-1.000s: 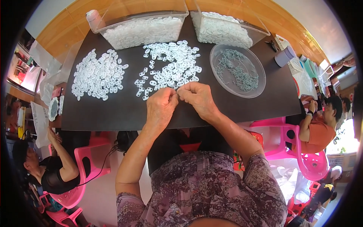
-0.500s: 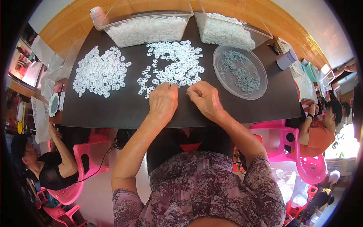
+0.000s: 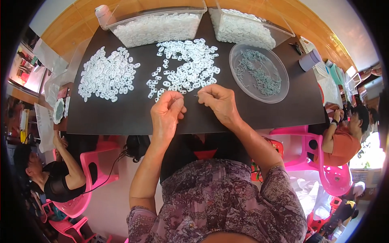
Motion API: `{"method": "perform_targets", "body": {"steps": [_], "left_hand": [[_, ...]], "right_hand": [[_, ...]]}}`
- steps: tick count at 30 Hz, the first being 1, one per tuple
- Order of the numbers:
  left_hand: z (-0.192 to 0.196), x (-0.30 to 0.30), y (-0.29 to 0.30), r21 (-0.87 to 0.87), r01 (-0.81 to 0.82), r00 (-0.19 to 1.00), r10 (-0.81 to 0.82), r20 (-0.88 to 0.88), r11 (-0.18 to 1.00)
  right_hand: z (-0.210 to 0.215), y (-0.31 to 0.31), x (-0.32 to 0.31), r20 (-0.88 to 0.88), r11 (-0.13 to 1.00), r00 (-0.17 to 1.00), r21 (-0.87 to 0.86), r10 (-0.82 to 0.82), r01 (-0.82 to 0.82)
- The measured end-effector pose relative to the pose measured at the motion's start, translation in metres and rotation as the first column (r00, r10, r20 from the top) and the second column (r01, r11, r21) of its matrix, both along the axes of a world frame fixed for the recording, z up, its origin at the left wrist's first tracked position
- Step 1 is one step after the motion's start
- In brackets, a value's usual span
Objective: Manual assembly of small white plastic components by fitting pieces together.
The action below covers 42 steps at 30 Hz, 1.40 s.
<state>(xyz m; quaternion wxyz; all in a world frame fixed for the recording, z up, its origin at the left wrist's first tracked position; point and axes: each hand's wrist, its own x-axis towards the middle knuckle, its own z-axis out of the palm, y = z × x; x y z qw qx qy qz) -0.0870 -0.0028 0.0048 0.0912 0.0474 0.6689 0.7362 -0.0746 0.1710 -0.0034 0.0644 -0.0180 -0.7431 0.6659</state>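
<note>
- Left hand [image 3: 167,112] and right hand [image 3: 217,101] sit level, fingertips pinched shut toward each other; any piece held is too small to tell.
- Middle pile of white plastic pieces [image 3: 185,65] lies at twelve o'clock, just beyond both.
- Black tabletop [image 3: 121,115]; round clear dish [image 3: 259,73] at two o'clock.

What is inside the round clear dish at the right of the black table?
The round clear dish holds a loose scatter of small grey-green pieces, thin enough that the dark table shows through. Their exact shape is too small to tell.
</note>
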Motion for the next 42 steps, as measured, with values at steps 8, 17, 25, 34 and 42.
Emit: {"method": "perform_targets", "body": {"steps": [8,17,25,34,42], "left_hand": [[-0.006,0.013,-0.001,0.333,-0.041,0.99,-0.007,0.141,0.942],[-0.014,0.024,-0.003,0.381,-0.109,0.979,0.032,0.201,0.918],[-0.007,0.035,0.001,0.413,-0.128,0.982,0.057,0.181,0.901],[-0.009,0.038,-0.001,0.401,-0.137,0.987,0.092,0.131,0.906],[-0.008,0.042,-0.002,0.366,-0.149,0.986,0.113,0.12,0.919]], "right_hand": [[-0.002,-0.006,0.003,0.045,0.999,0.999,-0.049,0.009,-0.007],[0.005,-0.026,0.022,0.008,0.989,0.997,-0.127,0.078,-0.077],[0.008,-0.034,0.029,0.029,0.965,0.994,-0.241,0.108,-0.098],[0.011,-0.042,0.034,0.023,0.967,0.995,-0.238,0.102,-0.094],[0.018,-0.048,0.035,0.026,0.946,0.991,-0.3,0.133,-0.119]]}}
